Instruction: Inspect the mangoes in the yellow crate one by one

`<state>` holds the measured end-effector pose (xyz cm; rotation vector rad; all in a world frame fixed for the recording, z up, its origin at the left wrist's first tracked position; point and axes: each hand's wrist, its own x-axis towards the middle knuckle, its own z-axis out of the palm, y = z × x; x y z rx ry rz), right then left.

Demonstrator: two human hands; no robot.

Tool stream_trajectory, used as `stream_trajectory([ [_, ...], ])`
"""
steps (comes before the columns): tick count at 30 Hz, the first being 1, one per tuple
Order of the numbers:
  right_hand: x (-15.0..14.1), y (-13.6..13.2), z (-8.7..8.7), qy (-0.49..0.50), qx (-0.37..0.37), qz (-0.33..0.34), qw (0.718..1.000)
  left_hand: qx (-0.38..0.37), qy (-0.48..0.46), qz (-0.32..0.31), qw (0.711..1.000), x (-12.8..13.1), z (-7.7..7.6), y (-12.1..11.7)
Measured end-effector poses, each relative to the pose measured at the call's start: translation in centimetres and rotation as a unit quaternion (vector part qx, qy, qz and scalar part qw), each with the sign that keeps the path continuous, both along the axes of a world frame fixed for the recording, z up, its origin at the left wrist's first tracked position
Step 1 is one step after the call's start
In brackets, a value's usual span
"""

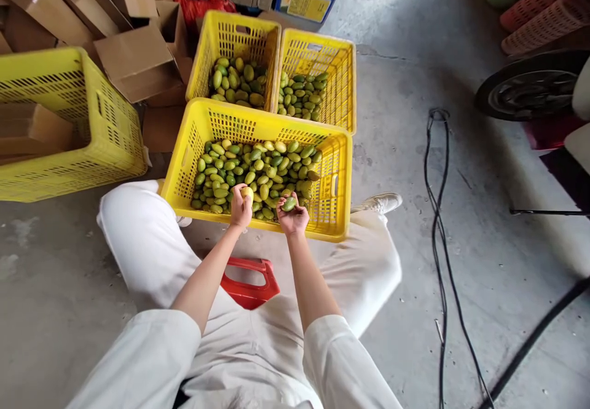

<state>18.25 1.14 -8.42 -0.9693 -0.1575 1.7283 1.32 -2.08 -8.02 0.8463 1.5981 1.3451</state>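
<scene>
My left hand point(241, 210) is closed around a yellowish mango point(247, 192) over the near edge of the front yellow crate point(340, 212). A little to its right, my right hand point(295, 221) is turned palm up with its fingers curled round a green mango point(289, 204). Both hands are above the heap of small green and yellow mangoes point(262, 169) inside this crate. One dark brownish fruit point(313, 176) lies at the heap's right side.
Behind stand two more yellow crates point(276, 58) of mangoes. At left, a yellow crate point(115, 132) holds cardboard, with cardboard boxes point(133, 58) piled behind. A red stool point(249, 286) is between my legs. Black cables point(437, 212) and a wheel point(530, 86) are at right.
</scene>
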Motion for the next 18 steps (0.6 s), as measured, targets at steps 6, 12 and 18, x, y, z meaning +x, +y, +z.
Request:
stream_trajectory([
  [6, -0.6, 0.3, 0.2, 0.046, -0.048, -0.009, 0.998, 0.012, 0.048, -0.009, 0.999, 0.0, 0.4, 0.0],
  [12, -0.7, 0.2, 1.2, 0.123, -0.087, 0.016, 0.988, 0.023, 0.148, 0.004, 0.989, 0.0, 0.6, 0.3],
  [18, -1.4, 0.0, 1.4, 0.091, -0.053, 0.009, 0.994, 0.034, 0.204, -0.044, 0.977, -0.1, 0.3, 0.3],
])
